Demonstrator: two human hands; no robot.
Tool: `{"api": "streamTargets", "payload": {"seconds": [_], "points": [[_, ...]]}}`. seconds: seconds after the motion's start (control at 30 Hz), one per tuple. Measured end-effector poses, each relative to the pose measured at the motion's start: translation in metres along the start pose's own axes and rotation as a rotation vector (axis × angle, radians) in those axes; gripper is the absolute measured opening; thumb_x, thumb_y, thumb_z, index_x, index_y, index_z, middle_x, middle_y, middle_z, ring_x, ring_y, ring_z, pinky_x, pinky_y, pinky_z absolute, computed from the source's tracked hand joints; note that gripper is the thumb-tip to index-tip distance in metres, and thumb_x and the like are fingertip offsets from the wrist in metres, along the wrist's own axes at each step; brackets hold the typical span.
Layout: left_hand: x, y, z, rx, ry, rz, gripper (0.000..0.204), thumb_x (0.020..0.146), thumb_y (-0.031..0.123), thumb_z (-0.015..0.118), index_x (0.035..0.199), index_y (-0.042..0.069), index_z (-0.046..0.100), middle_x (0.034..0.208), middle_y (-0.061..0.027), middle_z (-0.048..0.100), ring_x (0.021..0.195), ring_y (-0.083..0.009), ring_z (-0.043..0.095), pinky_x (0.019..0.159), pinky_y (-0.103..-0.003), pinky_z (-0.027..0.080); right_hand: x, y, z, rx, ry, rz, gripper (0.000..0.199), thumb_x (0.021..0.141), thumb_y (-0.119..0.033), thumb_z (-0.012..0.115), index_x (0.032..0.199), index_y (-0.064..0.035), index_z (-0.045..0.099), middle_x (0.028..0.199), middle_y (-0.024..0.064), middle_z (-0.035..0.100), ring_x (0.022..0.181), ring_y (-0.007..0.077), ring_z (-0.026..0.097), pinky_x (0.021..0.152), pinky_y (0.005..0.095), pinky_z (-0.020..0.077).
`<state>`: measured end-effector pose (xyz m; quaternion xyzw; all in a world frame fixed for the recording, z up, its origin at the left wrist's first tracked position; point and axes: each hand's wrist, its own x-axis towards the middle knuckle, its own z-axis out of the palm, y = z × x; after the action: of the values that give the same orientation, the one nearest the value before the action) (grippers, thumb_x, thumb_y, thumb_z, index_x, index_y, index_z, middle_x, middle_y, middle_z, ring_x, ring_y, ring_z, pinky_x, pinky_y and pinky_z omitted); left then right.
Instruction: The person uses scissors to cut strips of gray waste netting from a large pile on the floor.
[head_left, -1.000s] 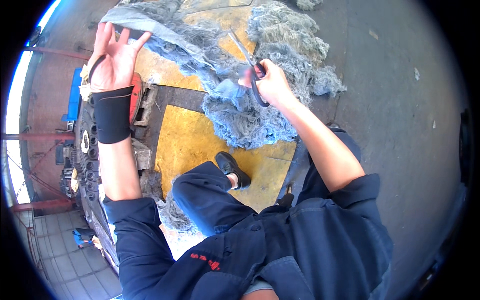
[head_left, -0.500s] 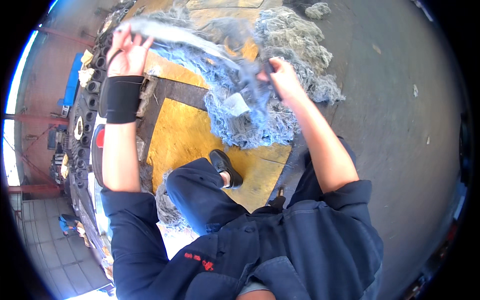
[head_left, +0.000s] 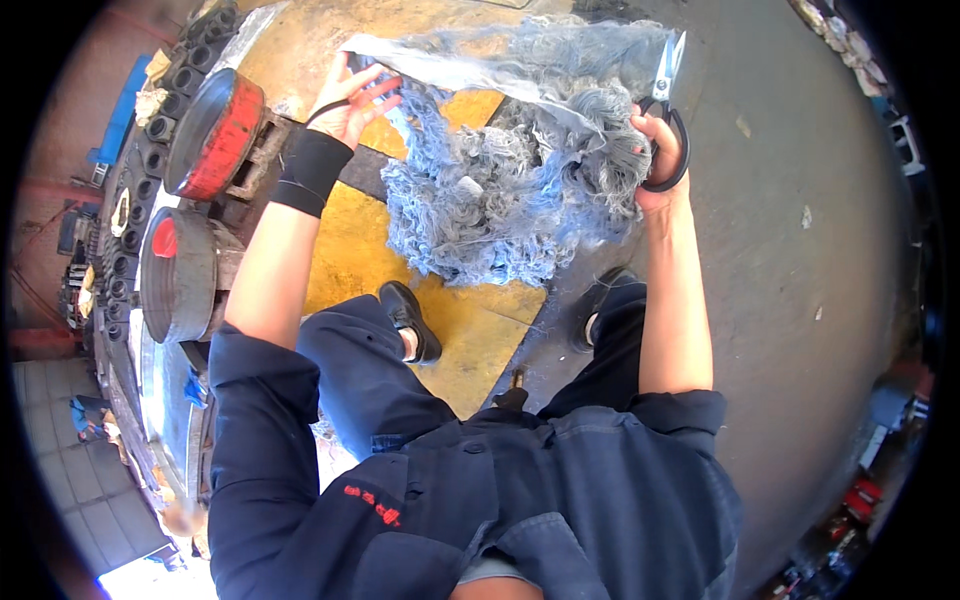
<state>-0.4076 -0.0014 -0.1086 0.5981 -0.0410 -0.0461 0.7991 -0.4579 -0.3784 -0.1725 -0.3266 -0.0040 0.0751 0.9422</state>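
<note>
"Both hands have swung toward the person's right since half a second ago, and the scissors, blurred then, now show sharply. What does each hand have?"

"The left hand (head_left: 345, 115), above a snug black fabric wristband (head_left: 313, 170), has one end of a long, pale grey-white cloth strip (head_left: 450, 70) at its fingertips. It seems to grasp it there, other fingers spread, though the pinch itself is hidden. The right hand (head_left: 660, 162) is curled around the handles of the black-handled steel scissors (head_left: 665, 80), blades narrowly parted."

"Does the right hand grip any fibre too?"

"I can't tell. A loose bundle of grey yarn (head_left: 612, 140) lies right beside its fingers, and the contact is hidden."

"How does the strip lie?"

"Crosswise in front of the body, its long axis running from the left fingertips toward the right hand and dipping slightly. The blades point away from the body, roughly square to that axis, near the strip's frayed right end."

"Which hand is nearer?"

"The left, already touching it. Between the hands, the shaggy blue-grey yarn tangle (head_left: 480, 190) shows over a worn yellow floor panel (head_left: 350, 235); how much hangs from the strip is unclear."
</note>
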Motion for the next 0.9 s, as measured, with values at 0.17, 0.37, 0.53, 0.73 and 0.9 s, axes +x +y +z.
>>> {"api": "streamTargets", "payload": {"seconds": [0.17, 0.37, 0.53, 0.73, 0.9], "points": [[-0.003, -0.030, 0.016, 0.113, 0.182, -0.123, 0.084, 0.080, 0.010, 0.067, 0.144, 0.015, 0.014, 0.118, -0.0152, 0.047, 0.100, -0.0323, 0.059, 0.082, -0.047, 0.052, 0.005, 0.007, -0.008, 0.046, 0.157, 0.063, 0.015, 0.076, -0.002, 0.059, 0.090, -0.0028, 0.059, 0.077, 0.0021, 0.060, 0.057, 0.0075, 0.053, 0.049, 0.0178, 0.0433], [-0.046, -0.107, 0.056, -0.209, 0.038, -0.674, 0.048, 0.086, 0.040, 0.060, 0.108, -0.002, 0.059, 0.093, -0.0131, 0.065, 0.089, -0.0273, 0.063, 0.082, -0.040, 0.052, 0.010, 0.033, 0.005, 0.087, 0.123, 0.213, 0.013, 0.075, -0.005, 0.060, 0.088, -0.0039, 0.058, 0.079, 0.0013, 0.061, 0.058, 0.0082, 0.054, 0.053, 0.0206, 0.0461], [-0.074, -0.121, 0.126, -0.070, 0.047, -0.342, 0.042, 0.088, 0.037, 0.060, 0.104, -0.002, 0.061, 0.096, -0.0077, 0.064, 0.087, -0.0162, 0.059, 0.083, -0.031, 0.045, 0.004, 0.057, 0.030, 0.005, 0.145, 0.271, 0.014, 0.076, -0.009, 0.065, 0.088, -0.0042, 0.061, 0.080, 0.0045, 0.065, 0.068, 0.0150, 0.062, 0.064, 0.0279, 0.0519], [-0.080, -0.133, 0.121, 0.420, 0.039, -0.008, 0.023, 0.089, 0.019, 0.061, 0.101, 0.000, 0.064, 0.086, 0.0012, 0.062, 0.079, -0.0076, 0.054, 0.075, -0.022, 0.043, 0.000, 0.057, 0.041, -0.035, 0.035, 0.221, 0.025, 0.074, -0.015, 0.075, 0.093, -0.0043, 0.062, 0.084, 0.0051, 0.065, 0.074, 0.0163, 0.063, 0.068, 0.0291, 0.0510], [-0.069, -0.133, 0.083, 0.270, 0.068, 0.126, 0.020, 0.092, 0.021, 0.056, 0.095, 0.003, 0.063, 0.084, 0.0006, 0.062, 0.079, -0.0086, 0.055, 0.075, -0.024, 0.044, -0.007, 0.048, 0.045, -0.338, 0.052, 0.119, 0.045, 0.062, -0.012, 0.084, 0.097, -0.0005, 0.058, 0.090, 0.0059, 0.060, 0.085, 0.0162, 0.057, 0.075, 0.0279, 0.0456]]}}
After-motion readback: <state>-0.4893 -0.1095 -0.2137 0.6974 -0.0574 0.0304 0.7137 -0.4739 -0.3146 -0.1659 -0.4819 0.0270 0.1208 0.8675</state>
